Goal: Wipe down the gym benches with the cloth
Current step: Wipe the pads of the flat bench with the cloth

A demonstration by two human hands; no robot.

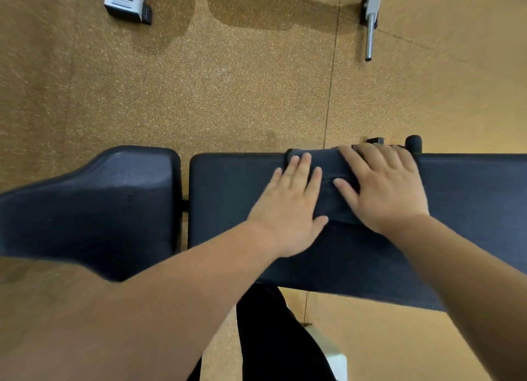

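— Both flat, see? Left hand [291, 209] and right hand [385, 186] spread, palms pressing the dark cloth [328, 181] onto the bench [470, 209] near its far edge.

— Nothing pinched, though. It could bunch up or slide off onto the floor [228, 95]. And the seat pad [99, 203] might get skipped.

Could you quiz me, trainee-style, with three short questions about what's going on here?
1. True or false: both hands lie flat on the cloth.
2. The cloth lies on: A) the seat pad, B) the long back pad, C) the floor?
3. Fill in: the cloth is dark, almost the same colour as the ____.

Key:
1. True; the left hand and right hand both press it, fingers spread.
2. B
3. bench
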